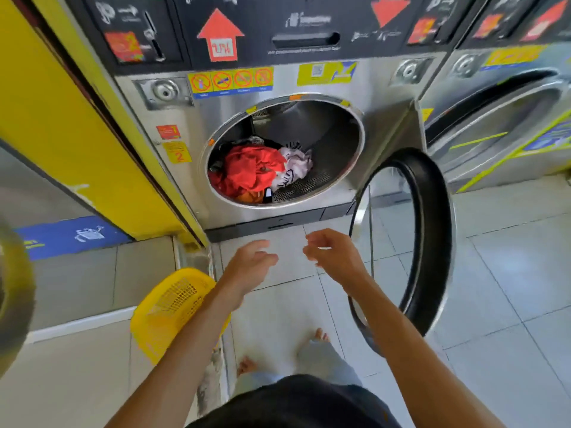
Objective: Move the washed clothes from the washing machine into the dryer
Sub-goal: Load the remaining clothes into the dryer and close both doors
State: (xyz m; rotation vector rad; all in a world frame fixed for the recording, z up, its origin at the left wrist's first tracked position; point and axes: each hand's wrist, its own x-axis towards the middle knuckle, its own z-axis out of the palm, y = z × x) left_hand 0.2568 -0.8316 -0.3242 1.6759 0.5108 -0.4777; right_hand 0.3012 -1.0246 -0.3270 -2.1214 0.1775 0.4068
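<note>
Head view: dryer (380, 143) at 12 o'clock, door (432, 242) swung wide at 3; clothes (256, 171) heaped near the drum's front lip could spill or catch when it closes; basket (173, 307) at 8; left hand (250, 261) and right hand (333, 254) released, holding nothing.

There are two hands: one left hand (251, 261) and one right hand (332, 254). One dryer (383, 143) has one open door (432, 242). One yellow basket (173, 307), two red arrows, two bare feet.
</note>
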